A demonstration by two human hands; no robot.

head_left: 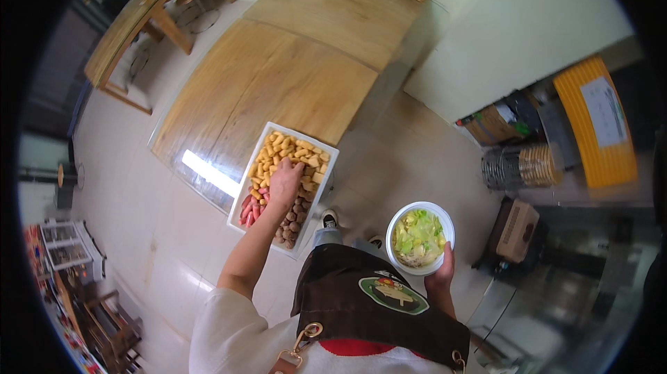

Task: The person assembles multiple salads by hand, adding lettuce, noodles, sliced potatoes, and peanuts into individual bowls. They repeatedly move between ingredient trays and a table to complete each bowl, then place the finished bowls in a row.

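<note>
Head camera looking straight down, its dark round rim cutting off every corner. One left hand (285, 181) reaches into one white rectangular tray (332, 154) on the near edge of a long wooden table (278, 75); the fingers curl down among the yellow fried pieces (292, 150), their tips hidden, so whether they pinch anything cannot be told. Three kinds of food fill the tray: yellow pieces, red sausages (248, 209), brown balls (293, 221), too small to count. One right hand (442, 273) grips one white bowl (397, 222) of green vegetables by its near rim, thumb pressed on the edge, fingers hidden beneath. A brown apron (361, 304) hides the body below.
</note>
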